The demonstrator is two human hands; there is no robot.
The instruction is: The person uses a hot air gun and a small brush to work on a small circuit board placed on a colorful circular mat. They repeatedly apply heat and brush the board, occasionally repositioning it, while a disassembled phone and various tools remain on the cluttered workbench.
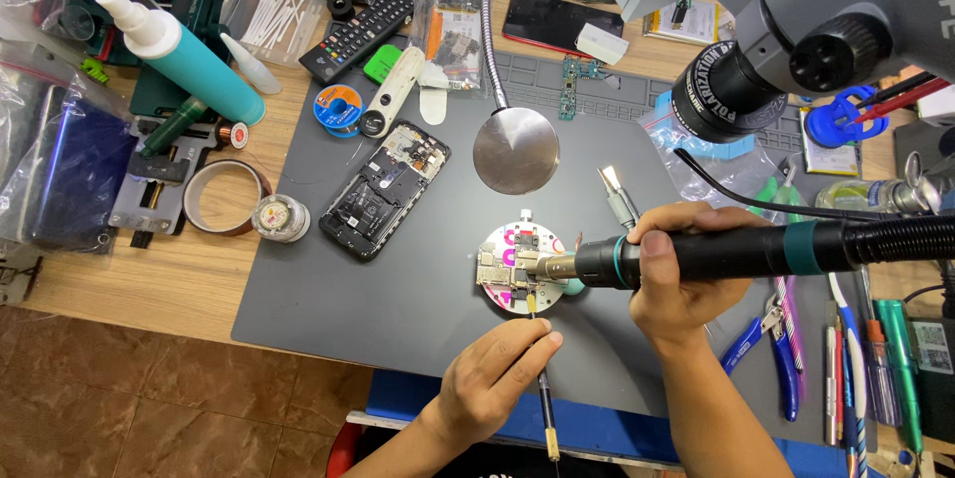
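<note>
Clear plastic bag (453,20) of parts at the desk's far edge — dark phone screen (552,22) just right.

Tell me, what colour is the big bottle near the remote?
The bottle is teal with a white cap, seen in the head view.

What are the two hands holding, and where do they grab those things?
The right hand grips the hot air gun around its black handle. The left hand pinches a thin tool near its tip.

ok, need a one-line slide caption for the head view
Right hand aims a hot-air wand at a circuit board on a round holder; left hand steadies a thin tool.
</note>
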